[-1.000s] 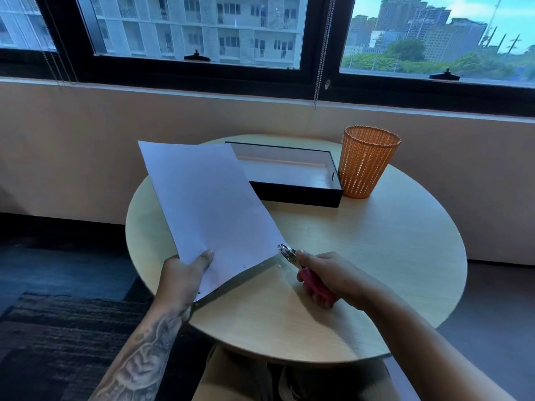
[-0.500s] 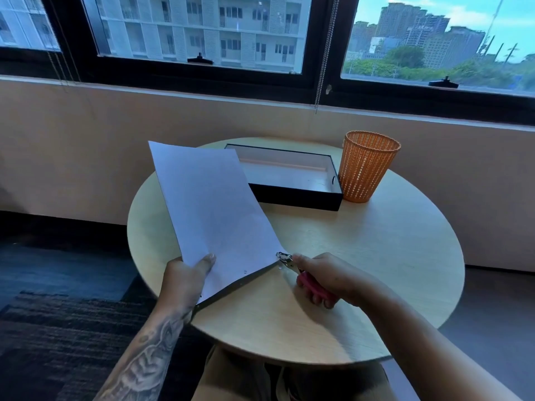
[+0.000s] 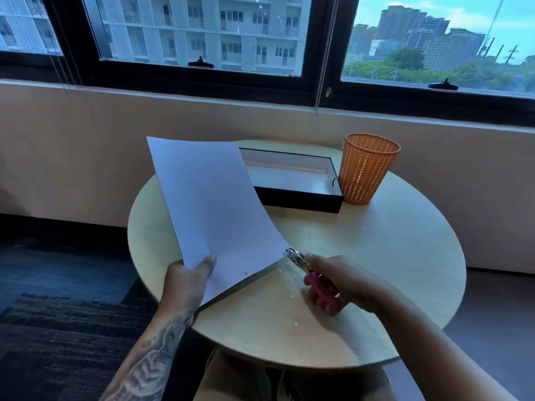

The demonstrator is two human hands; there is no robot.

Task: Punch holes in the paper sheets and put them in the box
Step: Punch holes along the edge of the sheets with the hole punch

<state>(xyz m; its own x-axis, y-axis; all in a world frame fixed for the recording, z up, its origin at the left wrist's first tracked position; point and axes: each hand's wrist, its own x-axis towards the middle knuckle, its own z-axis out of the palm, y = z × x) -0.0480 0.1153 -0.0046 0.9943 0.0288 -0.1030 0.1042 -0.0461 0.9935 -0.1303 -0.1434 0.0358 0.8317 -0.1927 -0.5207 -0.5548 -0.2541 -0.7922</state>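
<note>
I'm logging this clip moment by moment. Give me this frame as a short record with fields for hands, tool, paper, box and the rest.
left hand: grips the paper at its near edge, thumb on top
right hand: grips the punch by its pink handles
punch: metal head at the paper's near right corner
paper: held tilted above the table, one hole near its lower edge
box: black, open, far side, partly behind the paper
basket: orange, upright, right of the box
chads: white dots on the table near the punch

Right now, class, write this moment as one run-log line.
step: punching | left hand: holds paper sheet | right hand: grips hole punch at sheet corner | box: open
</note>
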